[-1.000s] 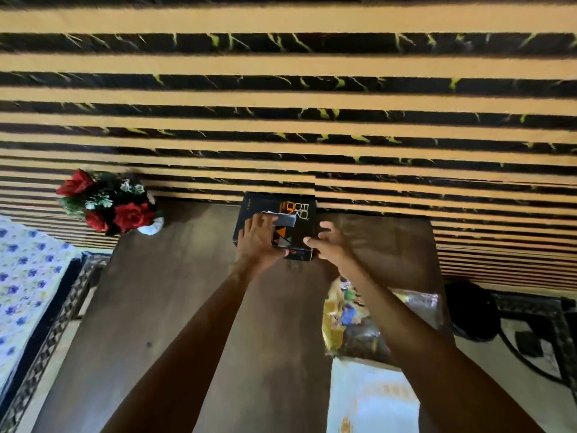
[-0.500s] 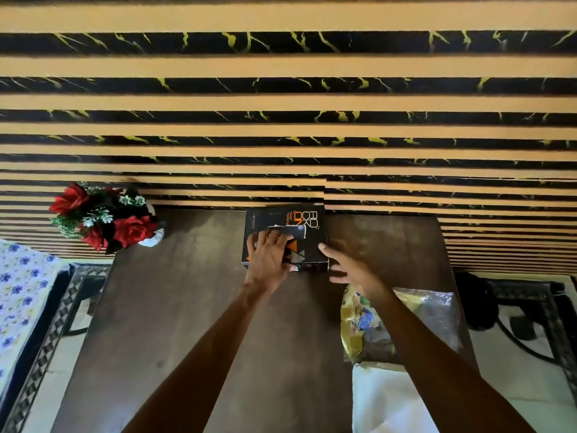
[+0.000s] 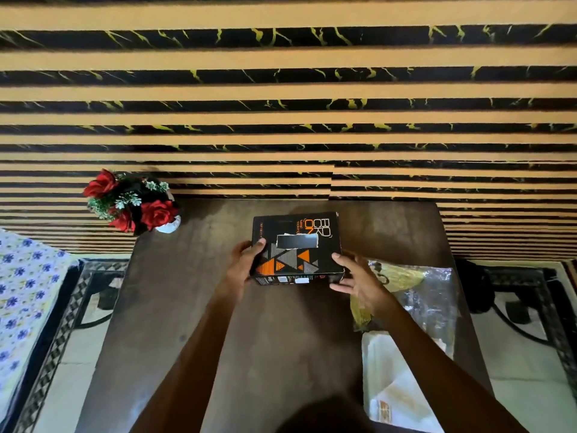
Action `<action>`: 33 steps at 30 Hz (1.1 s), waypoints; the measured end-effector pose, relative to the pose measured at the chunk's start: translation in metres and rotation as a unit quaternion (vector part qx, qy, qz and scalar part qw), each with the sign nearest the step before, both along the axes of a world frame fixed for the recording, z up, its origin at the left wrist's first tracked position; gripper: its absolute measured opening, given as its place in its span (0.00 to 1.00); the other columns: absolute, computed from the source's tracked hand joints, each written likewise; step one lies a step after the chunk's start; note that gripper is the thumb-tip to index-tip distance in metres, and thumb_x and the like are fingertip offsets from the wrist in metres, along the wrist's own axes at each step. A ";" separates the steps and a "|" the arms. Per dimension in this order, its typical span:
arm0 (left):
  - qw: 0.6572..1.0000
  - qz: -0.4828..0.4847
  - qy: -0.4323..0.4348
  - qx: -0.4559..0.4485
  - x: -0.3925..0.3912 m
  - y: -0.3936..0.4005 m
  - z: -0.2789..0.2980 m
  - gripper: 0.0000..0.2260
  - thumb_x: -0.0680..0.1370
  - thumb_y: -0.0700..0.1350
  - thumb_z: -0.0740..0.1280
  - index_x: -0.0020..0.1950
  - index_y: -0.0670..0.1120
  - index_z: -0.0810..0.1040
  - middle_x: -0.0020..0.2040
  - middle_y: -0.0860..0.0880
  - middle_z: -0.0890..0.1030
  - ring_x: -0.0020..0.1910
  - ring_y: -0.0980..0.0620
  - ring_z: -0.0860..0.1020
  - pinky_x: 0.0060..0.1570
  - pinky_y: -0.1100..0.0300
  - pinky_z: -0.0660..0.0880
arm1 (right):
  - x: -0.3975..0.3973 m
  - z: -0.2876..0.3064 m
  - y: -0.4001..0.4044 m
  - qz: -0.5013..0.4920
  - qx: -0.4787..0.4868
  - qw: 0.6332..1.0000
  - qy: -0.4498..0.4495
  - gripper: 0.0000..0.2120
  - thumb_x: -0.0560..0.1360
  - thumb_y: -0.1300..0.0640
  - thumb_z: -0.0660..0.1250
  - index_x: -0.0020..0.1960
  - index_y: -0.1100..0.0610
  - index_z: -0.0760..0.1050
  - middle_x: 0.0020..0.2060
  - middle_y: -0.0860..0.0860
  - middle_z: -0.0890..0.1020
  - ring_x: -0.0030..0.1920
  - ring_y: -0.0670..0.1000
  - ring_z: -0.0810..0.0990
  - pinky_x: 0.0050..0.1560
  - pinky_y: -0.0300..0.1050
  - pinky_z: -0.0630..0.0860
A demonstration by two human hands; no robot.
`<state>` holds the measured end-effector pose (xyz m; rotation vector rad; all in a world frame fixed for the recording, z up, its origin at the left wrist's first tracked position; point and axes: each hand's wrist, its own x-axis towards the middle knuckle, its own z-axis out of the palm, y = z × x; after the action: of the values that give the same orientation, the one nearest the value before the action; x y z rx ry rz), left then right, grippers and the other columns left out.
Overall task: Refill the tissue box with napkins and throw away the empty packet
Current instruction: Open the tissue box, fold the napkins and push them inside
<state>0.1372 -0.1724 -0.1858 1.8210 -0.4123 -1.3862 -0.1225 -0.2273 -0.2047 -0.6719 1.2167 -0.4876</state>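
Dark wooden table [image 3: 281, 339] against striped orange-black wall [image 3: 281, 95]; rose vase [image 3: 131, 203] upper left | tissue box [image 3: 296, 248] frame centre, clasped at its ends by left hand [image 3: 242, 270] and right hand [image 3: 359, 281] | napkin packet [image 3: 415, 295] lay right.

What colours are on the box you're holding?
The tissue box is black, with orange and grey triangles and orange lettering, seen in the head view.

Tissue box [image 3: 296, 245]: black carton, orange and grey triangles, orange lettering, torn rectangular slot on top; sits flat on table, mid-far. Napkin packet [image 3: 418, 295]: clear crinkled plastic with yellow print, lying flat right of box; white napkins [image 3: 396, 382] nearer camera.
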 end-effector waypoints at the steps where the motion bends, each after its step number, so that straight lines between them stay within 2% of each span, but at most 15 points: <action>1: 0.999 -0.024 0.043 0.011 0.005 0.006 0.004 0.21 0.73 0.61 0.69 0.59 0.51 0.74 0.57 0.46 0.80 0.51 0.47 0.81 0.43 0.55 0.80 | -0.002 0.000 0.004 0.002 0.002 1.000 -0.002 0.13 0.74 0.50 0.72 0.57 0.48 0.75 0.60 0.47 0.78 0.58 0.62 0.79 0.64 0.61 0.76; 3: 0.995 -0.062 0.070 0.020 0.013 0.021 0.004 0.25 0.70 0.65 0.70 0.59 0.51 0.76 0.55 0.46 0.83 0.51 0.46 0.83 0.44 0.52 0.82 | -0.005 0.007 0.016 0.006 0.007 1.000 -0.001 0.18 0.69 0.47 0.76 0.57 0.46 0.75 0.62 0.48 0.77 0.63 0.64 0.77 0.65 0.61 0.76; 6: 0.994 -0.084 0.074 0.006 0.017 0.039 0.000 0.25 0.67 0.67 0.71 0.57 0.53 0.78 0.53 0.47 0.84 0.51 0.46 0.84 0.48 0.50 0.81 | -0.013 0.013 0.031 0.032 0.031 0.999 -0.016 0.35 0.60 0.42 0.80 0.63 0.47 0.73 0.68 0.52 0.76 0.67 0.60 0.75 0.66 0.61 0.74; 8: 0.992 -0.095 0.077 -0.005 0.015 0.051 0.002 0.21 0.71 0.64 0.68 0.56 0.51 0.78 0.49 0.48 0.85 0.48 0.47 0.83 0.45 0.54 0.78 | -0.019 0.020 0.040 0.062 0.018 0.998 -0.028 0.36 0.61 0.44 0.78 0.66 0.48 0.71 0.68 0.54 0.77 0.65 0.59 0.78 0.66 0.63 0.73; 12: 0.991 -0.095 0.093 -0.007 0.009 0.073 0.001 0.16 0.76 0.61 0.65 0.52 0.49 0.78 0.38 0.51 0.84 0.35 0.53 0.81 0.35 0.60 0.75 | -0.027 0.028 0.056 0.144 -0.014 0.989 -0.008 0.51 0.62 0.51 0.80 0.75 0.36 0.54 0.69 0.47 0.75 0.63 0.56 0.81 0.61 0.64 0.77; 14: 0.989 -0.099 0.107 -0.003 0.009 0.085 -0.003 0.20 0.76 0.62 0.65 0.55 0.47 0.78 0.40 0.50 0.84 0.34 0.54 0.81 0.34 0.61 0.75 | -0.028 0.032 0.068 0.202 -0.032 0.979 -0.001 0.55 0.64 0.54 0.81 0.76 0.32 0.48 0.72 0.43 0.70 0.66 0.54 0.78 0.58 0.60 0.79; 16: 0.987 -0.102 0.120 0.012 0.009 0.097 -0.005 0.22 0.76 0.62 0.64 0.57 0.46 0.79 0.41 0.48 0.85 0.34 0.54 0.82 0.34 0.61 0.76 | -0.026 0.036 0.081 0.260 -0.066 0.963 0.023 0.59 0.66 0.58 0.80 0.77 0.33 0.41 0.74 0.40 0.66 0.68 0.53 0.75 0.58 0.56 0.80; 18: 0.985 -0.092 0.141 0.032 0.008 0.108 -0.006 0.21 0.76 0.62 0.64 0.56 0.47 0.79 0.39 0.48 0.84 0.31 0.55 0.81 0.30 0.63 0.76 | -0.021 0.041 0.090 0.278 -0.110 0.952 0.066 0.64 0.64 0.58 0.82 0.78 0.38 0.36 0.76 0.42 0.58 0.73 0.49 0.65 0.66 0.51 0.72; 20: 0.983 -0.085 0.153 0.054 0.008 0.116 -0.009 0.21 0.76 0.62 0.64 0.55 0.47 0.79 0.40 0.47 0.85 0.31 0.54 0.81 0.30 0.63 0.76 | -0.018 0.041 0.096 0.290 -0.157 0.937 0.117 0.71 0.57 0.51 0.85 0.78 0.40 0.34 0.80 0.44 0.47 0.79 0.47 0.51 0.77 0.54 0.56; 22: 0.982 -0.082 0.155 0.070 0.010 0.122 -0.011 0.23 0.75 0.64 0.64 0.57 0.47 0.80 0.46 0.44 0.85 0.38 0.51 0.83 0.36 0.59 0.78 | -0.016 0.042 0.101 0.318 -0.202 0.913 0.156 0.73 0.54 0.48 0.85 0.78 0.40 0.33 0.81 0.46 0.41 0.80 0.47 0.43 0.79 0.55 0.49; 24: 0.982 -0.081 0.152 0.082 0.011 0.127 -0.012 0.27 0.73 0.66 0.65 0.60 0.46 0.79 0.54 0.42 0.84 0.45 0.48 0.83 0.43 0.55 0.78 | -0.015 0.042 0.105 0.327 -0.243 0.895 0.183 0.72 0.55 0.51 0.85 0.78 0.42 0.33 0.80 0.45 0.42 0.79 0.46 0.45 0.79 0.51 0.50; 26: 0.983 -0.073 0.143 0.085 0.010 0.131 -0.012 0.27 0.73 0.66 0.65 0.60 0.46 0.79 0.53 0.42 0.84 0.46 0.48 0.82 0.43 0.56 0.78 | -0.012 0.043 0.107 0.315 -0.273 0.888 0.195 0.71 0.56 0.53 0.85 0.79 0.43 0.35 0.80 0.43 0.46 0.78 0.45 0.49 0.77 0.47 0.53; 29: 0.984 -0.012 0.166 0.056 0.006 0.133 -0.012 0.24 0.74 0.65 0.64 0.56 0.47 0.79 0.46 0.46 0.82 0.38 0.51 0.81 0.33 0.60 0.77 | -0.007 0.038 0.108 0.283 -0.288 0.890 0.210 0.72 0.52 0.53 0.86 0.79 0.41 0.39 0.80 0.44 0.50 0.78 0.48 0.53 0.77 0.49 0.56; 31: 0.978 0.069 0.194 0.041 -0.005 0.132 -0.008 0.23 0.74 0.65 0.64 0.56 0.48 0.78 0.50 0.47 0.80 0.45 0.50 0.79 0.39 0.54 0.78 | -0.004 0.032 0.110 0.248 -0.288 0.897 0.224 0.72 0.51 0.51 0.86 0.79 0.40 0.40 0.79 0.48 0.54 0.78 0.51 0.56 0.77 0.51 0.58; 33: 0.979 0.100 0.173 0.044 -0.022 0.132 -0.001 0.16 0.76 0.62 0.63 0.51 0.51 0.78 0.49 0.49 0.78 0.46 0.51 0.76 0.46 0.49 0.76 | 0.001 0.026 0.113 0.229 -0.298 0.895 0.242 0.72 0.49 0.50 0.86 0.79 0.41 0.40 0.79 0.48 0.54 0.78 0.51 0.57 0.75 0.49 0.60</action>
<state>0.1154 -0.0407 -0.1868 1.5969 0.0125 -1.5593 -0.1216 -0.1144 -0.1787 -1.6420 1.3106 -0.2926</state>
